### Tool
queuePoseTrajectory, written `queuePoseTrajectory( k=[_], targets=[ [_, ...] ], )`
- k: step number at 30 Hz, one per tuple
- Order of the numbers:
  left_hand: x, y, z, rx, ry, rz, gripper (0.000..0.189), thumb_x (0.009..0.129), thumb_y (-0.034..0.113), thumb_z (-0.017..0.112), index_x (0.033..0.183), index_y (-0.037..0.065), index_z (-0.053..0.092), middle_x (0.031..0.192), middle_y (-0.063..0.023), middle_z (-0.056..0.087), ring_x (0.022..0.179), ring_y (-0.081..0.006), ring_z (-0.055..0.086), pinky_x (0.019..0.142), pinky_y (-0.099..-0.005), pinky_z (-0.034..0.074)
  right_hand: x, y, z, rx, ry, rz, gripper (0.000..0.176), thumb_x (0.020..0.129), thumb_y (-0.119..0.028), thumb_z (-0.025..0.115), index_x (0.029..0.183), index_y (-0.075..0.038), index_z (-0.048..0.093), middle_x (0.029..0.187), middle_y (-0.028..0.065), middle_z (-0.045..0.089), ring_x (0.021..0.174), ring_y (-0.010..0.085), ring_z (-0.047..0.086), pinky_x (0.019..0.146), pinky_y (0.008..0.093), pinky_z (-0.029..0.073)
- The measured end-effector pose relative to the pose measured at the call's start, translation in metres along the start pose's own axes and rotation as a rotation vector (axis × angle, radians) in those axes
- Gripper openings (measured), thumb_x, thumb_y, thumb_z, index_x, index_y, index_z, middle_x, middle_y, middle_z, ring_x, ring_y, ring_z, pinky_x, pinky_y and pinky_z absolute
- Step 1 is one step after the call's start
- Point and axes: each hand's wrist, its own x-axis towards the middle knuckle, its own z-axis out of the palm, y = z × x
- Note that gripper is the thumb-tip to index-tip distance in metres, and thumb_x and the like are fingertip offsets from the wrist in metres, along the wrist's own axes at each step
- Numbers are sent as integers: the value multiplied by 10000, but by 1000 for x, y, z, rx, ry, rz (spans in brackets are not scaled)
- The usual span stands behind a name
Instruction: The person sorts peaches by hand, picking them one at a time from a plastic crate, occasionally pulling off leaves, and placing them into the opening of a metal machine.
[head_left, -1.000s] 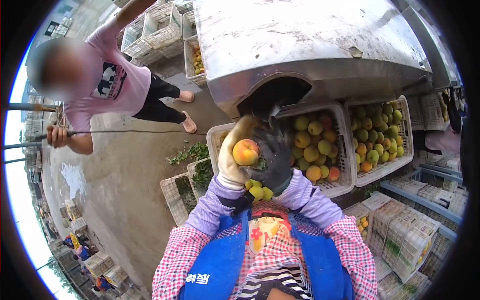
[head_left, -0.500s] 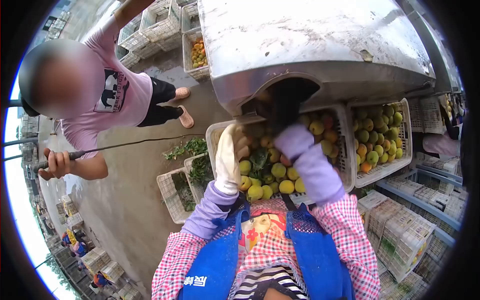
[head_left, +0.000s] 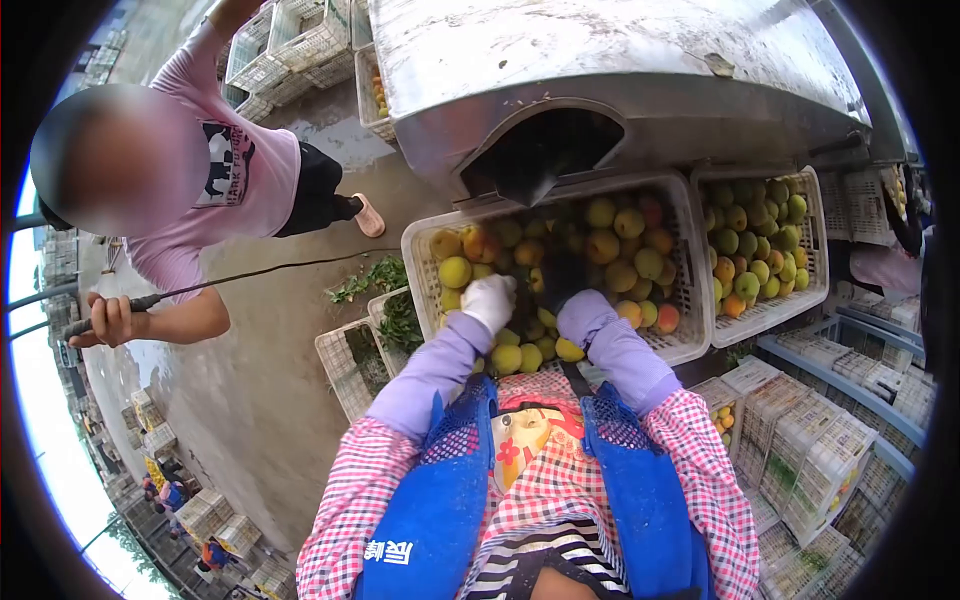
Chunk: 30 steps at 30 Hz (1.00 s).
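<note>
Round yellow-green fruit with red patches (head_left: 603, 247) fills a white plastic crate (head_left: 700, 290) in front of me. My left hand (head_left: 490, 303), in a white glove, is low over the crate's left part with its fingers curled inward among the fruit. Whatever it may hold is hidden. My right hand (head_left: 562, 278), in a black glove, reaches into the middle of the crate beside it. Its fingers are dark and cannot be made out against the fruit. Above the crate's far edge is the dark opening (head_left: 545, 145) of a metal machine (head_left: 620, 50).
A second crate (head_left: 815, 270) of similar fruit stands at the right. Small crates with green leaves (head_left: 395, 320) are at the left. A person in a pink shirt (head_left: 240, 180) stands there holding a thin dark rod (head_left: 150, 300). Stacked crates (head_left: 800, 450) are at lower right.
My left hand has come down and right from the crate's left rim, its fingers now curled. My right hand has left the machine opening and moved down into the fruit.
</note>
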Motion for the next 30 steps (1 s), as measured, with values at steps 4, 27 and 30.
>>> queuePoseTrajectory(
  k=[4,27,30],
  targets=[
    [-69,0,-104,-748,60,-102,315,870,30,666,1178,14,728,971,-118,759,862,-177,717,775,-308,564,-8,6,15,126,113,-27,496,726,-256,807,1142,-34,654,1156,224,661,1097,386,641,959,478,519],
    [27,68,-42,118,219,255,772,870,169,674,1571,150,352,1616,-164,360,1209,-325,628,903,-449,569,-115,57,-17,1584,73,164,815,741,-97,746,1489,-1,439,1425,157,541,1311,256,540,1110,377,456],
    [81,64,-20,486,163,340,757,925,211,598,1608,225,272,1664,-114,261,1225,-286,617,853,-445,583,-119,67,-7,1908,-48,83,842,761,-104,786,1504,7,407,1428,130,542,1307,244,542,1107,373,458]
  ],
)
